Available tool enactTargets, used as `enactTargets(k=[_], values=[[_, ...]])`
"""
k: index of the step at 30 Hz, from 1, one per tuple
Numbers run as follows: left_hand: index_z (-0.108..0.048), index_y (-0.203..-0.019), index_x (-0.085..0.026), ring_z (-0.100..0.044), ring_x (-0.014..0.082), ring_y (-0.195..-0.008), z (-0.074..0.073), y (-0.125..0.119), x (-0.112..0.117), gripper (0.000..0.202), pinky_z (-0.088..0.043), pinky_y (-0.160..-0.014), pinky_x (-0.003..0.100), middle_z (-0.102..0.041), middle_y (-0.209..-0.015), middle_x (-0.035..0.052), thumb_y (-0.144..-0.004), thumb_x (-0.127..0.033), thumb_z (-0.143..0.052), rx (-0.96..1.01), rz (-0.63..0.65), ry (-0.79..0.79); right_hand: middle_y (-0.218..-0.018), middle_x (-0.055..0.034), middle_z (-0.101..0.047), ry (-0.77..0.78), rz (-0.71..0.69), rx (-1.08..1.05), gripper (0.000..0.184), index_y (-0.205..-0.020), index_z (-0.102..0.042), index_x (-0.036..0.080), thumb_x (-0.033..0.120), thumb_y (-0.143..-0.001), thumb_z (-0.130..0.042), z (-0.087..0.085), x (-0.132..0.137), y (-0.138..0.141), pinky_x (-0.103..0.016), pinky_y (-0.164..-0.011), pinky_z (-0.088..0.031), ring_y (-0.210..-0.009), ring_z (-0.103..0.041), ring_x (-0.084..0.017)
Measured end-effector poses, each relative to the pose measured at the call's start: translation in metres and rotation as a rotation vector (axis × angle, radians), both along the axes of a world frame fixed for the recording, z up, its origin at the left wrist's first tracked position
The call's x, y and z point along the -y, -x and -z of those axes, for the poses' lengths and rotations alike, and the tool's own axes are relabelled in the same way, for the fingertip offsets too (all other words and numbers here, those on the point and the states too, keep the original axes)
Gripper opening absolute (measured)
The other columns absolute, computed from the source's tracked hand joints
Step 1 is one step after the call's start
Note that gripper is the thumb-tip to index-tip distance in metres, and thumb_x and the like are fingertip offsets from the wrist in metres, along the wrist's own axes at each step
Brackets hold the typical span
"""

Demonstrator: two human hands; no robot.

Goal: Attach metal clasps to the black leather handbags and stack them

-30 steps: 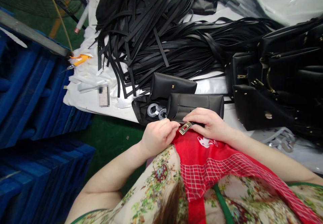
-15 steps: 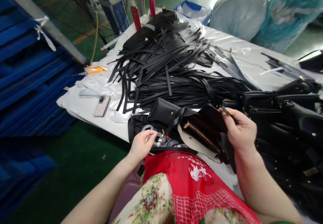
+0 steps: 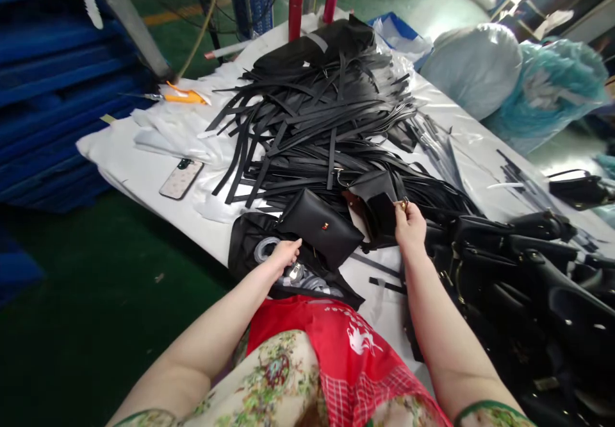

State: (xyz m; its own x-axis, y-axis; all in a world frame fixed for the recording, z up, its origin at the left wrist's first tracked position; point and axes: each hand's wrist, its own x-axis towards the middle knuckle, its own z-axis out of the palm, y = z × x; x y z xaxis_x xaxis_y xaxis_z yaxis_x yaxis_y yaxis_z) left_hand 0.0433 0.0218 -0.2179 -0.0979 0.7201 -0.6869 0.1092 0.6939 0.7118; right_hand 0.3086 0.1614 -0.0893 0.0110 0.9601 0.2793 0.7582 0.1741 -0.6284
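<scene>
Right hand: the right hand (image 3: 410, 225) has thumb and fingers clamped on the flap of the open bag (image 3: 377, 190), beside a gold metal fitting (image 3: 403, 204).
Open bag: black outside, mouth parted, tilted; located just in front of the straps (image 3: 312, 122), to the right of the closed bag (image 3: 321, 227).
Left hand: the left hand (image 3: 287, 254) has its fingers drawn together at the near edge of the closed bag — cannot tell whether they grip it.
Closed bag: black, flap down, small gold fitting on its face; lies aslant, partly over the black cloth (image 3: 243, 240).
Black cloth: carries pale coils (image 3: 266, 247), close to the left hand.
Straps: long, black, loosely heaped across the middle of the table (image 3: 192, 224).
Phone: a phone (image 3: 181, 179) lies flat near the left edge of the table.
Cutter: an orange-handled tool (image 3: 186, 96) rests beyond the phone.
Right side: a pile of black bags (image 3: 509, 279) — individual pieces hard to separate in the dark.
Apron: the person's red apron (image 3: 288, 318) meets the near side.
</scene>
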Motion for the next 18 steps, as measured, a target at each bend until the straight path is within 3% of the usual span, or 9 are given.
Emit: enactTargets(k=[3,6,10,14,18], values=[[-0.07,-0.083,-0.011,-0.05,0.0123,-0.048,0.004,-0.008,-0.006,0.048,-0.036,-0.049,0.023,-0.057,-0.057,0.0022,-0.085,-0.053,-0.048,-0.035,0.092,-0.044,-0.083,-0.0038,-0.067,-0.023,0.135,-0.156,0.031,-0.092,-0.067,0.015,0.042,-0.085,-0.055,-0.011,-0.004,-0.026,-0.033,-0.08,-0.048,-0.078,-0.06,-0.016],[-0.071,-0.072,-0.016,-0.061,0.0195,-0.072,0.0,-0.014,-0.013,0.034,-0.043,-0.064,0.026,-0.068,-0.071,0.0064,-0.082,-0.044,-0.054,-0.077,0.214,-0.144,-0.078,-0.0013,-0.065,-0.04,0.287,-0.551,0.03,-0.09,-0.066,0.014,0.042,-0.079,-0.063,-0.026,-0.015,-0.054,-0.031,-0.075,-0.052,-0.07,-0.061,-0.013],[-0.072,-0.078,-0.018,-0.063,0.0233,-0.087,-0.014,-0.029,-0.027,0.033,-0.043,-0.079,0.029,-0.072,-0.085,0.0072,-0.084,-0.041,-0.049,-0.077,0.343,-0.249,-0.072,-0.0006,-0.066,-0.003,0.451,-0.892,0.026,-0.087,-0.066,0.011,0.031,-0.072,-0.072,-0.037,-0.027,-0.098,-0.03,-0.067,-0.057,-0.062,-0.062,-0.012],[-0.072,-0.081,-0.018,-0.063,0.0246,-0.087,-0.025,-0.055,-0.045,0.034,-0.044,-0.08,0.03,-0.072,-0.087,0.0087,-0.083,-0.044,-0.05,-0.031,0.421,-0.28,-0.075,0.0,-0.068,0.024,0.596,-1.039,0.017,-0.087,-0.064,0.012,0.02,-0.074,-0.072,-0.031,-0.023,-0.135,-0.029,-0.073,-0.058,-0.066,-0.064,-0.011],[-0.07,-0.077,-0.017,-0.062,0.0236,-0.08,-0.033,-0.09,-0.063,0.043,-0.044,-0.071,0.029,-0.069,-0.08,0.0095,-0.082,-0.055,-0.049,0.051,0.473,-0.21,-0.077,0.0011,-0.069,0.085,0.661,-1.125,0.005,-0.085,-0.061,0.015,0.02,-0.085,-0.062,-0.014,-0.014,-0.155,-0.029,-0.08,-0.058,-0.068,-0.065,-0.01]])
